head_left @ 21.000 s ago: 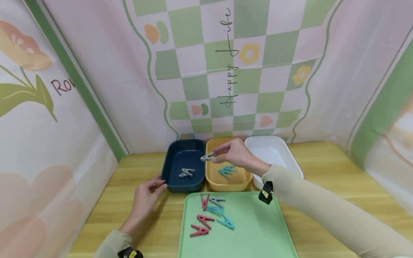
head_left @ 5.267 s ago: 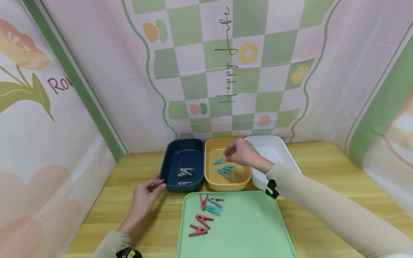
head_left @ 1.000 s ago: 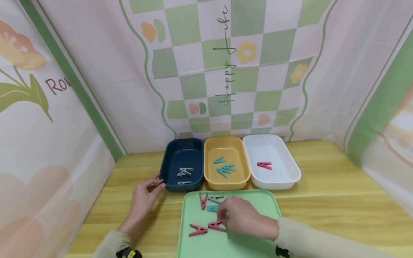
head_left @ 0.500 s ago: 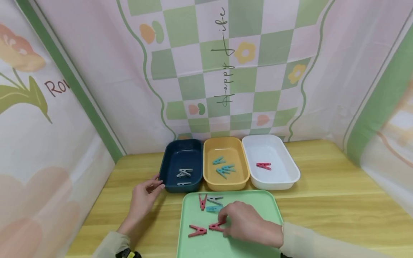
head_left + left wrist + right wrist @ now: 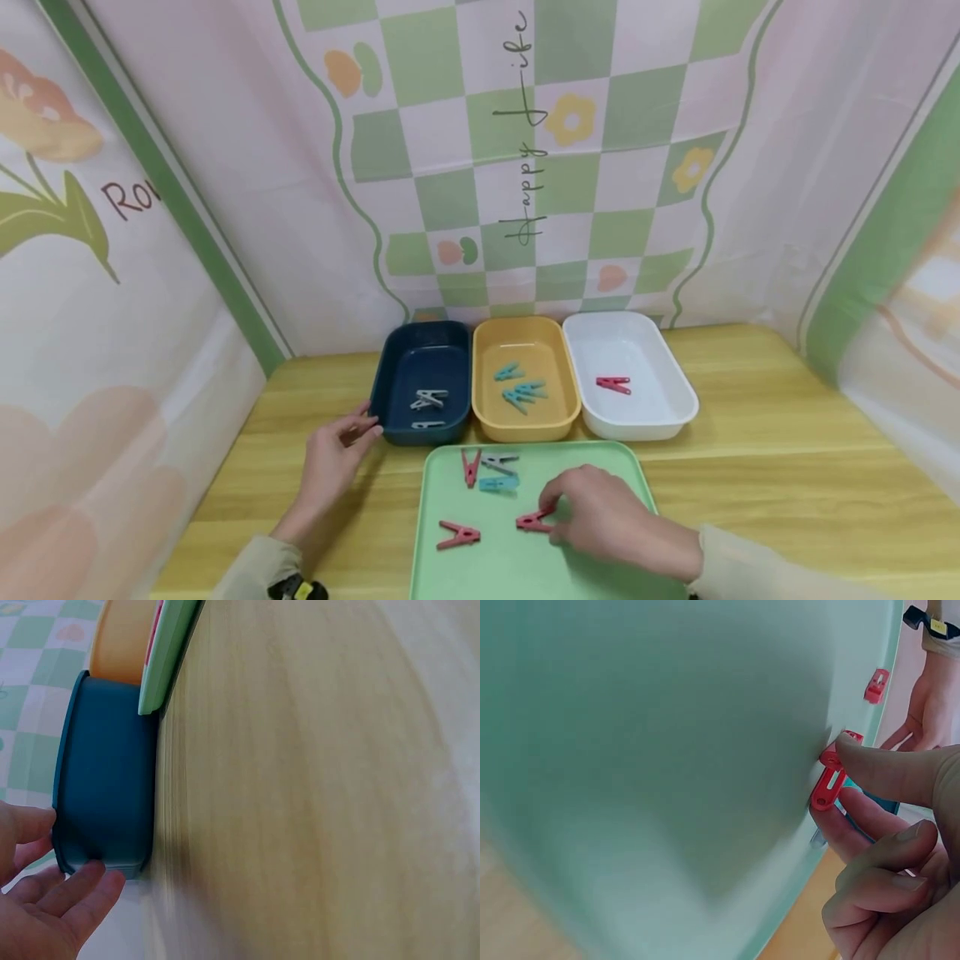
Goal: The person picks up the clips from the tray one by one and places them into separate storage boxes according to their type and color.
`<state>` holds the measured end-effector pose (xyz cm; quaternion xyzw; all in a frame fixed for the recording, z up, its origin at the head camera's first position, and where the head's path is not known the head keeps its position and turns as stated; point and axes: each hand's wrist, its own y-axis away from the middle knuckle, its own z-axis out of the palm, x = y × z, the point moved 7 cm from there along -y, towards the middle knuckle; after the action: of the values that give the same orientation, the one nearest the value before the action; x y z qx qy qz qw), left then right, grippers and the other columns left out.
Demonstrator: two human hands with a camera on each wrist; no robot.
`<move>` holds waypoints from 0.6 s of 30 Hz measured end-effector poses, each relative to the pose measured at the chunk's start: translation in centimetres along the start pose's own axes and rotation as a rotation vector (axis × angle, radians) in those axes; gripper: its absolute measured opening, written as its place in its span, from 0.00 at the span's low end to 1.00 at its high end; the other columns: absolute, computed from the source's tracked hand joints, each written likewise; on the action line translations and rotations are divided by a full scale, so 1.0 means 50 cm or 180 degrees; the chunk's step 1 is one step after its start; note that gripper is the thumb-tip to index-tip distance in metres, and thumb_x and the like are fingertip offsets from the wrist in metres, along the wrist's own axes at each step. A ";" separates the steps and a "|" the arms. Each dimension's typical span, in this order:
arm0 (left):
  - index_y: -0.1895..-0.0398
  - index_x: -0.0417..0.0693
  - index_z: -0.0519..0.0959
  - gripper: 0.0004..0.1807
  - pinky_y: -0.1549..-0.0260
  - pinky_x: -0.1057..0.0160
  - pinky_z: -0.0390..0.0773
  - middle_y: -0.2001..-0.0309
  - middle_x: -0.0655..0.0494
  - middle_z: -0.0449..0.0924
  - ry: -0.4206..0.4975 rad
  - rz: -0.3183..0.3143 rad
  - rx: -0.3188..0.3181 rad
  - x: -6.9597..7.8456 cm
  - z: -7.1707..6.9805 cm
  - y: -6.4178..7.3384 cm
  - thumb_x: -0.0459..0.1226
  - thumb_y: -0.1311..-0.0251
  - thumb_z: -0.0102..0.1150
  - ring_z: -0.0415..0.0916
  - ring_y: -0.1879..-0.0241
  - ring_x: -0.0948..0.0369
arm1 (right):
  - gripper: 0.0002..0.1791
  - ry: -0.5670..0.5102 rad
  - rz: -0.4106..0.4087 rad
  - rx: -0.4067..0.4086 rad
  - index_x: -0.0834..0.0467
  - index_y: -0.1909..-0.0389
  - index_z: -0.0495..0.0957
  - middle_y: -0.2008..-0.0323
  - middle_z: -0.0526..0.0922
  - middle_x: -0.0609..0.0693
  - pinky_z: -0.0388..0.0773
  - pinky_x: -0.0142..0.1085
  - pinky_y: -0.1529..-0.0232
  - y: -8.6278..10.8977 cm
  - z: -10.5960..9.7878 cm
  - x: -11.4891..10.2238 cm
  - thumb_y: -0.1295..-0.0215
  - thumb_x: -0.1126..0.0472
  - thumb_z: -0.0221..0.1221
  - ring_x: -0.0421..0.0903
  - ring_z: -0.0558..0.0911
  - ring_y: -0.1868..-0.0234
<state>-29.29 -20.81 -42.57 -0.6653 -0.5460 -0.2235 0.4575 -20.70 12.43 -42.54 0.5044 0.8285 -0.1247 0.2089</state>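
Note:
My right hand pinches a red clothespin between thumb and fingers, low over the green tray. In the right wrist view the thumb presses one end of that red clothespin and a fingertip the other. My left hand grips the near left corner of the dark blue bin, fingertips at its rim and outer wall. On the tray lie another red clothespin at left, and at the back a red one, a grey one and a light blue one.
Behind the tray, the blue bin holds several grey clothespins. The yellow bin has 3 light blue clothespins. A red clothespin lies in the white bin. A patterned curtain hangs behind the wooden table.
Since the oldest frame, a grey clothespin went into the blue bin, a light blue one into the yellow, a red one into the white. Lately my right hand slid another red one rightward.

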 end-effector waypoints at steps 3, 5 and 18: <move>0.62 0.40 0.84 0.09 0.60 0.66 0.81 0.45 0.50 0.78 -0.0004 0.0029 0.0010 0.002 -0.001 -0.002 0.34 0.44 0.67 0.77 0.48 0.56 | 0.14 0.0000 0.0051 0.0046 0.42 0.70 0.85 0.70 0.80 0.31 0.76 0.43 0.63 0.006 -0.007 0.012 0.60 0.56 0.75 0.39 0.78 0.63; 0.62 0.39 0.84 0.08 0.60 0.65 0.81 0.45 0.49 0.78 -0.0004 0.0041 0.0014 0.003 -0.001 -0.003 0.34 0.45 0.67 0.77 0.48 0.55 | 0.14 0.0025 0.0049 0.0095 0.42 0.70 0.85 0.70 0.80 0.31 0.76 0.43 0.64 0.009 -0.012 0.017 0.62 0.56 0.75 0.39 0.78 0.64; 0.62 0.39 0.84 0.08 0.60 0.66 0.81 0.45 0.49 0.78 -0.0050 0.0008 0.0008 0.004 0.001 -0.002 0.33 0.44 0.67 0.77 0.48 0.53 | 0.16 0.0132 0.0016 0.0292 0.44 0.69 0.85 0.70 0.81 0.32 0.77 0.42 0.62 0.018 -0.019 0.040 0.65 0.56 0.75 0.38 0.79 0.63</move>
<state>-29.34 -20.68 -42.39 -0.6671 -0.5490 -0.2170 0.4544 -20.91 14.84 -42.64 0.5180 0.8248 -0.1515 0.1686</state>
